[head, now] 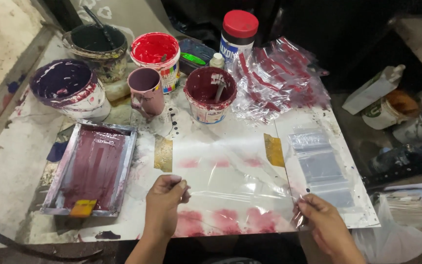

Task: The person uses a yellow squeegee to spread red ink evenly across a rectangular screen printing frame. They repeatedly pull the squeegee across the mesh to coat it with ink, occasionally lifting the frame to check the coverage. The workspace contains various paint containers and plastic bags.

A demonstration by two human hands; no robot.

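Observation:
A clear plastic bag (240, 193) lies flat on the white work board (230, 129), over faint red print marks. My left hand (164, 205) pinches the bag's left edge with thumb and fingers. My right hand (326, 225) grips its right edge near the board's front. Two strips of yellowish tape (163, 154) mark the board on either side. A stack of blank clear bags (321, 166) rests on the board's right part.
A framed screen (91, 168) coated in maroon ink sits at left. Several ink tubs stand behind: maroon (210, 95), red (156, 54), purple (69, 88), dark green (96, 46), plus a mauve mug (146, 90). Printed bags (279, 80) pile at the back right.

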